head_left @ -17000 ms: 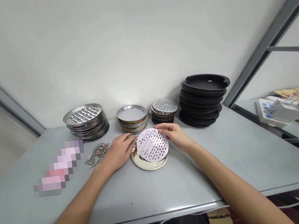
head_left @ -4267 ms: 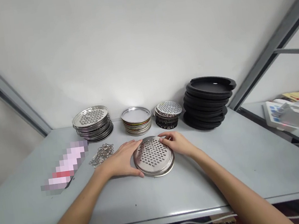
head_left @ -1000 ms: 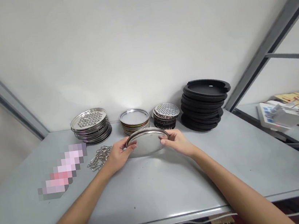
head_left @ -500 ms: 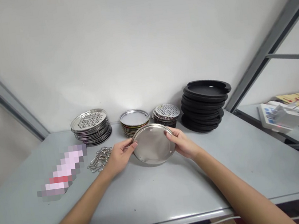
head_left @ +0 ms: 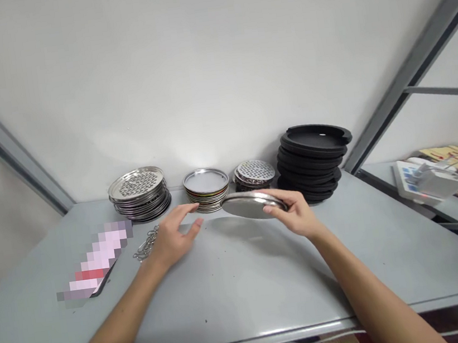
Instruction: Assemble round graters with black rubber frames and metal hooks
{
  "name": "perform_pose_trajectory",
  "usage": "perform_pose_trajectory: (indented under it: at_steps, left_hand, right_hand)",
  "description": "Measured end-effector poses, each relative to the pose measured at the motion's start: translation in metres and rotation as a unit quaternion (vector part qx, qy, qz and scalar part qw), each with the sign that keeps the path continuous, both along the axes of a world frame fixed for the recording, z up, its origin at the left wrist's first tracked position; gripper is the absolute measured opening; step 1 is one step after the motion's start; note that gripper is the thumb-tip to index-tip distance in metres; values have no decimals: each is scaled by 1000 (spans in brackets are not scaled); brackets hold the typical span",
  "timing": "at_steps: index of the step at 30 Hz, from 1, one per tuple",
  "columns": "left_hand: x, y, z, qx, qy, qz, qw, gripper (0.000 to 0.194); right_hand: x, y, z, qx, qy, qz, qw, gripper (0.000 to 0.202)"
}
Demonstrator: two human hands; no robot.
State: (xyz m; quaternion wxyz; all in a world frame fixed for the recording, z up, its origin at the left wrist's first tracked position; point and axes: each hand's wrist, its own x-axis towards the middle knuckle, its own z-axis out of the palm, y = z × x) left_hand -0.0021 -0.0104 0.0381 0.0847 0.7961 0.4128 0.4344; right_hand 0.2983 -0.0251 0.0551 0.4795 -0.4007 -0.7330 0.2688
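A round, shallow metal disc [head_left: 246,206] with a rolled rim hangs tilted above the table, gripped at its right edge by my right hand [head_left: 296,213]. The thumb lies on the near side and the fingers go behind it. My left hand [head_left: 176,234] is apart from the disc, thumb and fingers spread with nothing between them. It hovers just right of a heap of wire metal hooks or clips [head_left: 144,248], partly covering it. Behind the hands stands a stack of round metal plates [head_left: 206,181].
Perforated metal discs [head_left: 138,186] are piled at back left, smaller perforated discs [head_left: 255,172] at back centre-right. Black round trays [head_left: 315,152] form a tall stack beside them. A blurred-out flat object [head_left: 101,258] lies left. A power strip [head_left: 414,183] with cables sits beyond the right frame post.
My left hand has let go of the metal disc and moved slightly left, opening. My right hand has tipped the disc nearly edge-on and shifted it right.
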Motion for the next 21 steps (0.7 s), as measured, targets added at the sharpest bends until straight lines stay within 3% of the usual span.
perform_pose_trajectory:
  at_steps: [4,8,14,21]
  left_hand:
    - [2,-1,-6,13,99,-71,992,52]
    - [4,1,-12,12,128,-105,986,50]
    - [1,5,-17,-63,185,-126,973,48]
    - [-2,7,-20,-87,196,-126,969,49]
  right_hand:
    - [-20,-6,-6,62,-140,94,984,38]
    - [-38,-7,-17,119,-220,156,956,39]
    - [-50,-10,-25,95,-287,163,939,40]
    - [-47,-12,-24,97,-290,150,940,44]
